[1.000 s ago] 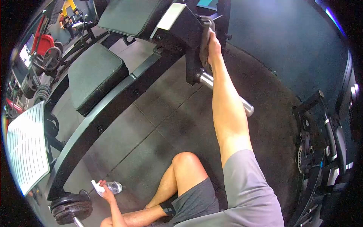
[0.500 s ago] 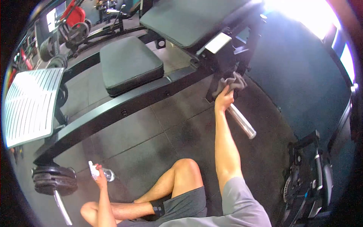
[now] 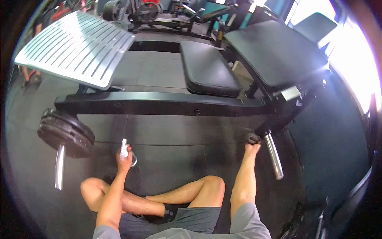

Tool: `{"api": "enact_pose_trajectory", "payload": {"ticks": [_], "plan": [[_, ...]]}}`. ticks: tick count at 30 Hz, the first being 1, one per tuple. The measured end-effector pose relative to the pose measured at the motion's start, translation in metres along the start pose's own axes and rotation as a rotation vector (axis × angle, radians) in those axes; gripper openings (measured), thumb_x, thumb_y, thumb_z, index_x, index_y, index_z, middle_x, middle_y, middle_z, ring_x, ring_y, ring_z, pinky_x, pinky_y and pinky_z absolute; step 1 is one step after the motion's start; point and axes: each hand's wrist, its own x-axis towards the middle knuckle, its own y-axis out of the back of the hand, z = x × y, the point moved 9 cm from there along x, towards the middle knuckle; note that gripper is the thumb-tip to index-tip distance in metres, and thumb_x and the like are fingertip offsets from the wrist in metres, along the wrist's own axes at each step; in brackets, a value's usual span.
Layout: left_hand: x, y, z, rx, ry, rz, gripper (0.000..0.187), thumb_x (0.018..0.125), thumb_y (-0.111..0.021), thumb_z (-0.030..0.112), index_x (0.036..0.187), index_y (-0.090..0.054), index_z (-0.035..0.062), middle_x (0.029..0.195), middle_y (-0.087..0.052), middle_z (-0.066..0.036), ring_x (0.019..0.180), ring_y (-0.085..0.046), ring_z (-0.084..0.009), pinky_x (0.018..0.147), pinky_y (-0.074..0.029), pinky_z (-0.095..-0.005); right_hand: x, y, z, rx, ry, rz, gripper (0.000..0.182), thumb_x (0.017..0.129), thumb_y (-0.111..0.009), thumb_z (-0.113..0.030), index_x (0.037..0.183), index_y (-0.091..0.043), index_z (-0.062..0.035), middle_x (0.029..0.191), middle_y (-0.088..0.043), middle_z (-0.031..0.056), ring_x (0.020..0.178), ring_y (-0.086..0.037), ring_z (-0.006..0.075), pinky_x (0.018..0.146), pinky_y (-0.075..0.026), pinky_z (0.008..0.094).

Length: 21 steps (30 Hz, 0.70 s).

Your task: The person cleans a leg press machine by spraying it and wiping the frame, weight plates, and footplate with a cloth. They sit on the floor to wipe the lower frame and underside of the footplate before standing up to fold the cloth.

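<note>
My left hand [image 3: 123,159] is closed around a spray bottle [image 3: 124,145] with a white trigger head, held above the dark floor. Part of the transparent bottle body is hidden behind the fingers. To the right, my right hand [image 3: 253,147] grips a crumpled dark cloth [image 3: 252,138] beside a shiny metal weight post [image 3: 273,156]; cloth and post appear apart. Above both hands runs the long black beam [image 3: 167,104] of a gym machine. Its weight plates [image 3: 65,131] sit on another post at left.
A ribbed silver footplate [image 3: 75,47] rises at upper left. Black pads, a seat [image 3: 209,67] and a larger backrest [image 3: 278,51], stand beyond the beam. My crossed legs [image 3: 191,195] are below. Other gym equipment [image 3: 147,12] fills the back, and a person's legs show at far left.
The view has swung left and levelled. My right hand has moved the cloth off the weight post's inner end, down to its left side. The left hand still holds the spray bottle.
</note>
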Motion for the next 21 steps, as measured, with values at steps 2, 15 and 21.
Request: {"api": "enact_pose_trajectory", "payload": {"ticks": [2,15,21], "plan": [[0.003,0.0,0.012,0.137,-0.071,0.013,0.029,0.075,-0.059,0.008,0.103,-0.067,0.0039,0.089,-0.07,-0.011,0.084,-0.067,-0.0302,0.078,-0.053,-0.0413,0.029,-0.013,-0.001,0.083,-0.094,-0.109,0.037,0.099,-0.038,-0.024,0.118,-0.057,0.0006,0.121,-0.06,0.017,0.108,-0.059,0.0328,0.094,-0.05,0.0473],[0.003,-0.005,0.016,0.244,-0.073,0.056,0.021,0.074,-0.063,0.013,0.093,-0.062,0.0054,0.085,-0.065,-0.013,0.085,-0.062,-0.0374,0.077,-0.049,-0.0488,-0.173,-0.171,0.106,-0.357,-0.071,-0.228,0.047,0.101,-0.04,-0.046,0.129,-0.054,-0.0119,0.133,-0.055,0.0079,0.12,-0.052,0.0298,0.108,-0.038,0.0487],[0.004,-0.006,0.013,0.249,-0.022,0.01,0.031,0.074,-0.067,0.017,0.102,-0.062,0.0042,0.09,-0.064,-0.017,0.089,-0.06,-0.0393,0.079,-0.048,-0.0503,-0.244,-0.147,0.163,-0.558,-0.23,-0.34,0.056,0.101,-0.031,-0.055,0.137,-0.046,-0.0145,0.134,-0.051,0.0063,0.125,-0.047,0.0312,0.104,-0.04,0.0554]]}}
